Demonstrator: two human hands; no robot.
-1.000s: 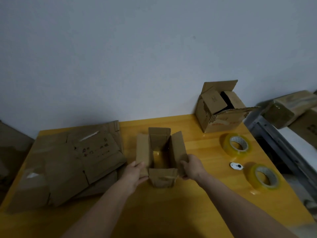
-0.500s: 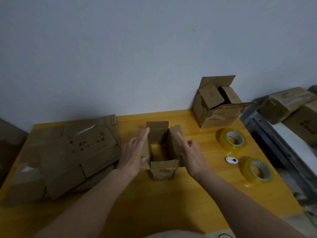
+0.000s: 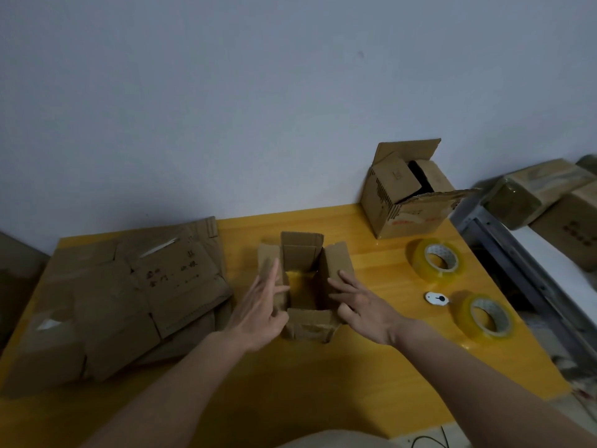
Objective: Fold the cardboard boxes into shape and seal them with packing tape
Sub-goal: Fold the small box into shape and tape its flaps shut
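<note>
Surface: yellow wooden table (image 3: 371, 376) against a plain grey wall (image 3: 226, 92); I see it from above.
Small box (image 3: 303, 286): center of frame, upright, all four top flaps standing, yellow table showing through its open bottom.
Left hand (image 3: 258, 313): released, fingers straight, flat against the box's left flap.
Right hand (image 3: 363, 307): released, fingers spread, touching the right flap.
Flattened boxes (image 3: 129, 295): stacked at left of frame.
Open box (image 3: 407, 192): upper right, by the wall.
Tape rolls: one (image 3: 437, 260) right of the small box, another (image 3: 487, 318) lower right.
Small white cutter (image 3: 436, 298): between the rolls.
Wrapped parcels (image 3: 542, 195): far right edge, off the table.
</note>
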